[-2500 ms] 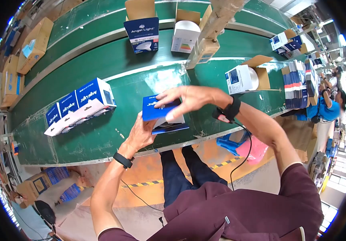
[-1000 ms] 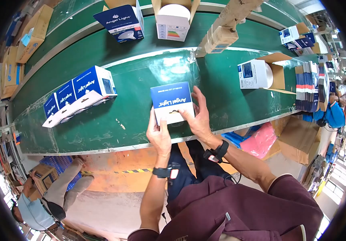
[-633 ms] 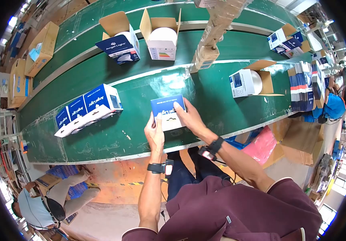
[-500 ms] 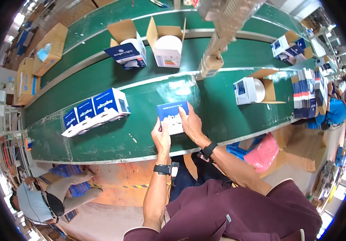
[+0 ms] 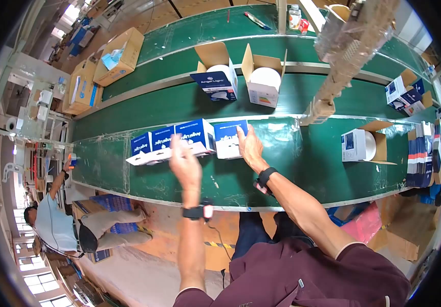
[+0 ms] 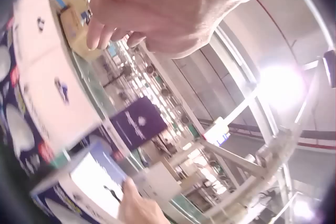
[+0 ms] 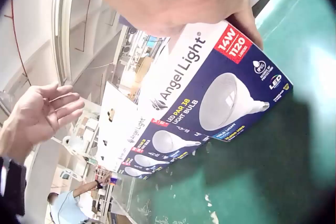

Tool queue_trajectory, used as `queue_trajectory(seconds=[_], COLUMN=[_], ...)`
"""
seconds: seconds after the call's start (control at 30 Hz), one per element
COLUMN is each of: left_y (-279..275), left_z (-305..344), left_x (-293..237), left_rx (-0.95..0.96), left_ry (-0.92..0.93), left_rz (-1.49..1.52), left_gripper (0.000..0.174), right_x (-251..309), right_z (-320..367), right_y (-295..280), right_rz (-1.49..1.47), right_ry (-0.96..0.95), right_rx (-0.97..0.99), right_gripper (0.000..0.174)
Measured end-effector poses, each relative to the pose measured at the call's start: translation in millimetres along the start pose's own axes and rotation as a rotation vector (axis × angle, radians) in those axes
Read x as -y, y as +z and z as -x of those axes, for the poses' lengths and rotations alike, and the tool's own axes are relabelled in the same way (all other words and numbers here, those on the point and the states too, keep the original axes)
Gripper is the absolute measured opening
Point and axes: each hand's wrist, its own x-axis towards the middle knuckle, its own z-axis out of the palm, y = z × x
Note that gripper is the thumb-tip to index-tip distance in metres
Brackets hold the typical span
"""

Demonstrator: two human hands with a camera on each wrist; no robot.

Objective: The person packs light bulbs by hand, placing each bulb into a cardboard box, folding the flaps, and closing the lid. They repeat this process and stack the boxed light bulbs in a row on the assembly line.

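My right hand (image 5: 251, 146) grips a blue and white light bulb box (image 5: 228, 140) at its right side, thumb over the hang tab. The right wrist view shows this box (image 7: 231, 87) with a bulb printed on its front. Just left of it stands a row of three like boxes (image 5: 194, 134), their white hang tabs toward me. My left hand (image 5: 185, 163), blurred, is raised in front of this row and holds nothing. Its palm and loose fingers (image 7: 65, 103) show in the right wrist view.
Open cartons with white lamps (image 5: 265, 77) stand across the green bench (image 5: 282, 184), and another carton (image 5: 353, 146) is to the right beside stacked flat boxes (image 5: 420, 158). A taped post (image 5: 328, 87) rises behind. A person (image 5: 56, 225) is at far left.
My right hand has carried the box leftward to the end of the row. The left hand has let go of it and moved left. The head view has shifted too.
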Motion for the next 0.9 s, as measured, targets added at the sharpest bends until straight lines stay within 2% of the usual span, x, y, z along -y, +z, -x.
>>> queue_trajectory(seconds=[0.03,0.1,0.17,0.2,0.23,0.3,0.37,0.43,0.5,0.53,0.57,0.63,0.67,0.7,0.73,0.77,0.8,0.83,0.87,0.9], left_y=[-20,-51,-52,-43,-30,13,41,73,106,112,118,139,136,132,119,107,95,76,64,56], left_z=[-29,-93,-161,-186,-213,-248,-267,-273,-277,-270,-260,-253,-252,-250,-249,-239,-235,-225,-215,-202], left_x=[16,51,72,65,66,77,69,65,83,77,62,90,94,90,93,84,93,82,80,82], left_rx=[-0.04,-0.005,0.136,0.235,0.367,0.516,0.713,0.822,0.825,0.849,0.895,0.846,0.821,0.792,0.794,0.742,0.712,0.683,0.66,0.637], left_ry=[-0.063,-0.096,-0.04,-0.179,-0.146,-0.156,-0.083,-0.05,0.04,0.003,0.011,0.006,0.05,0.087,0.169,0.025,0.025,-0.055,-0.073,-0.094], left_rz=[-0.009,-0.085,-0.086,0.084,0.15,0.31,0.27,0.361,0.258,0.375,0.56,0.458,0.448,0.445,0.361,0.499,0.418,0.381,0.419,0.456], left_gripper=[0.051,0.053,0.058,0.071,0.09,0.099,0.103,0.106,0.106,0.089,0.064,0.044,0.041,0.038,0.03,0.02,0.017,0.015,0.016,0.017], right_x=[11,33,51,52,62,87,112,120,131,135,137,141,117,115,100,78,91,80,56,55], right_z=[-5,-11,-13,-15,-15,-8,-2,-2,0,-1,-2,8,-2,-13,-13,-12,-2,4,-10,-21], right_y=[12,36,61,82,98,129,152,187,209,220,226,218,242,230,211,176,101,55,28,-15], right_rz=[-0.003,0.014,0.052,0.036,0.053,-0.009,-0.003,-0.022,-0.053,-0.064,-0.077,-0.276,-0.258,-0.228,-0.317,-0.33,-0.29,-0.229,-0.111,-0.009], right_ry=[-0.002,-0.031,0.015,-0.041,-0.036,0.002,0.087,0.056,0.031,0.048,0.062,-0.02,-0.143,-0.263,-0.082,-0.162,-0.057,-0.202,-0.487,-0.604], right_rx=[-0.003,-0.01,-0.017,-0.063,-0.036,-0.072,0.001,-0.063,-0.07,-0.022,0.023,0.138,0.126,0.119,0.199,0.118,0.104,-0.107,-0.426,-0.543], right_gripper=[0.066,0.063,0.061,0.063,0.064,0.065,0.064,0.068,0.06,0.057,0.057,0.068,0.069,0.072,0.075,0.075,0.069,0.06,0.058,0.058])
